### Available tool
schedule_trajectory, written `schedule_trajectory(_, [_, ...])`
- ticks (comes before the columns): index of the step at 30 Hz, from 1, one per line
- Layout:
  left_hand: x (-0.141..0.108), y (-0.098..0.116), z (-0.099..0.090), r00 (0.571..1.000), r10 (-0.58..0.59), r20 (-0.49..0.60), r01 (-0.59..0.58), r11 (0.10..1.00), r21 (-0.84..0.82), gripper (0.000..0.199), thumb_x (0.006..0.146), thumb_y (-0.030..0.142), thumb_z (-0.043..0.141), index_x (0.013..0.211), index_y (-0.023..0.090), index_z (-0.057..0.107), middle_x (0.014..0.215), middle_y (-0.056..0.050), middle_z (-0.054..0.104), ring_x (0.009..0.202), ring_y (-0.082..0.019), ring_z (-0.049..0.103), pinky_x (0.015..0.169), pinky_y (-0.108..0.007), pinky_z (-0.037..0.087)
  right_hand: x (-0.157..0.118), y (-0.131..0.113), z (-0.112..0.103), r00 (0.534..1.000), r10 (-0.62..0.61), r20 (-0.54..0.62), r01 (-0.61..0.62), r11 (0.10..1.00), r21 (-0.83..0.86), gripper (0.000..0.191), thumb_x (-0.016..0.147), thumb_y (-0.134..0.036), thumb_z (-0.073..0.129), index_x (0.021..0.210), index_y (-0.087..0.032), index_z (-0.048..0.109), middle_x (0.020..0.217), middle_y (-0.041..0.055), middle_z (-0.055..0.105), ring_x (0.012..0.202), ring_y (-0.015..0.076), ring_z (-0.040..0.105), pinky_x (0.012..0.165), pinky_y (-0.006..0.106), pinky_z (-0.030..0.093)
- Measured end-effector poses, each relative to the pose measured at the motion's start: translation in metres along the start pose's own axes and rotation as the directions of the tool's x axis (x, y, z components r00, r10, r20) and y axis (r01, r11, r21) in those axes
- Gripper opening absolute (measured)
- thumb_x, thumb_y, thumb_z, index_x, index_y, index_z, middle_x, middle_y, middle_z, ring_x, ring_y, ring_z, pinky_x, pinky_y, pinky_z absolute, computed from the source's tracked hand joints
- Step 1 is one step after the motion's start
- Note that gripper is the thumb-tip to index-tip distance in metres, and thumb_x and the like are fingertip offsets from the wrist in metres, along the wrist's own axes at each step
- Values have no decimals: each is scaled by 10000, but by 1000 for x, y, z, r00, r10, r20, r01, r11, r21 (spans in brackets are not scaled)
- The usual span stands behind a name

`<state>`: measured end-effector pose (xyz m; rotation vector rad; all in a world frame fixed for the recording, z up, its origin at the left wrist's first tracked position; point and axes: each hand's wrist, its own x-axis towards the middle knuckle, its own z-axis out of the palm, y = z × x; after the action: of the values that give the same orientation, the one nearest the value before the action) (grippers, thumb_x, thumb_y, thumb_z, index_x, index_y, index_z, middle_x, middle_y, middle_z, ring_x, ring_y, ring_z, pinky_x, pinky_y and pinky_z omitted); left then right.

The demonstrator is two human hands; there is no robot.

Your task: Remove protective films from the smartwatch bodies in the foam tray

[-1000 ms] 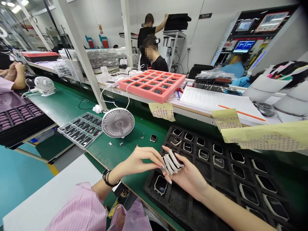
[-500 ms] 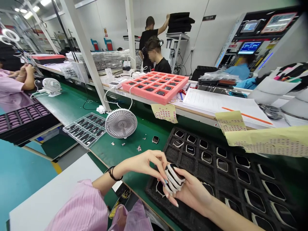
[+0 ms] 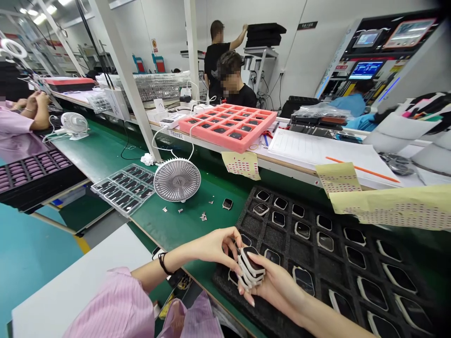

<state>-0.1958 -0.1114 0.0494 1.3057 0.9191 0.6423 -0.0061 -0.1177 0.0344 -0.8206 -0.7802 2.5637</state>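
Observation:
My right hand [image 3: 273, 277] is wrapped round a stack of several white-framed watch cases [image 3: 251, 271] with dark faces. Against the stack's left side are the fingertips of my left hand [image 3: 223, 246], thumb and fingers bent round its edge. Both hands are over the near left part of a black foam tray [image 3: 289, 239], whose compartments hold many similar watch cases, one of them here [image 3: 303, 230]. Some compartments have nothing in them. A single watch case [image 3: 227, 203] lies on the green mat left of the tray.
A white fan [image 3: 177, 180] stands beside a clear tray of dark parts [image 3: 123, 188]. Small scraps [image 3: 203, 216] lie on the mat. On the shelf are a pink foam tray [image 3: 229, 126] and papers [image 3: 324, 150]. People work behind and at left.
The stack and both hands have shifted slightly left and down. More watch cases in the tray show beside my right hand. The seated person in black has leaned lower.

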Motion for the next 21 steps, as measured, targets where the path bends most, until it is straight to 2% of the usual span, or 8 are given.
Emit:
schedule_trajectory(4, [0, 0, -3, 990, -87, 113, 74, 991, 114, 649, 397, 387, 905, 813, 167, 459, 661, 52, 554, 596, -108, 606, 475, -138, 418, 2, 14, 3, 997, 70, 40, -71, 997, 19, 347, 780, -423, 584, 928, -118, 513, 810, 79, 602, 585, 206, 617, 427, 258, 427])
schedule_trajectory(6, [-1, -1, -3, 989, -92, 117, 75, 987, 142, 637, 412, 386, 901, 822, 171, 463, 679, 55, 549, 592, -107, 613, 459, -129, 413, 4, 19, 3, 996, 80, 40, -82, 995, 49, 344, 798, -428, 558, 896, -100, 526, 830, 97, 608, 573, 196, 614, 424, 251, 419])
schedule_trajectory(11, [-5, 1, -5, 997, -47, 58, 36, 984, 175, 609, 494, 397, 873, 944, 173, 529, 973, -20, 581, 702, -102, 628, 525, -146, 426, 8, 20, 3, 996, 56, 64, -64, 990, 126, 350, 858, -403, 473, 863, -67, 569, 868, 129, 616, 598, 190, 617, 436, 250, 416])
schedule_trajectory(14, [-5, -4, -26, 999, -37, 26, 30, 971, 239, 583, 568, 418, 837, 1018, 179, 554, 1020, -46, 614, 795, -125, 625, 611, -176, 434, 8, 13, 4, 998, 43, 50, -51, 983, 179, 338, 862, -384, 464, 959, -77, 565, 856, 120, 615, 607, 202, 618, 443, 263, 419])
schedule_trajectory(16, [-4, -14, -48, 990, -26, -140, 74, 936, 345, 472, 674, 459, 749, 1011, 180, 572, 1033, -50, 621, 827, -136, 615, 672, -209, 448, 6, 6, 5, 1000, 15, 16, -17, 981, 194, 374, 866, -366, 465, 1144, -118, 500, 847, 102, 616, 611, 211, 617, 450, 269, 414])
schedule_trajectory(17, [-4, -22, -60, 953, 7, -303, 133, 890, 437, 399, 733, 481, 680, 974, 178, 585, 1016, -49, 621, 828, -141, 606, 684, -223, 445, 5, 2, 5, 1000, -5, -6, 6, 981, 194, 424, 872, -361, 460, 1239, -150, 434, 844, 93, 616, 613, 214, 615, 456, 270, 409])
schedule_trajectory(19, [-4, -40, -80, 811, 79, -580, 351, 727, 591, 334, 790, 480, 595, 922, 172, 596, 999, -52, 606, 792, -147, 594, 691, -247, 432, 2, -5, 5, 998, -41, -46, 49, 982, 184, 523, 884, -355, 440, 1361, -203, 287, 836, 85, 615, 610, 215, 608, 462, 267, 396])
schedule_trajectory(21, [-5, -58, -93, 724, 72, -686, 520, 596, 612, 330, 794, 470, 577, 923, 167, 597, 1012, -58, 587, 740, -144, 585, 668, -255, 419, 1, -12, 5, 996, -59, -68, 70, 982, 173, 572, 892, -354, 425, 1404, -224, 204, 838, 86, 614, 606, 215, 601, 463, 266, 386])
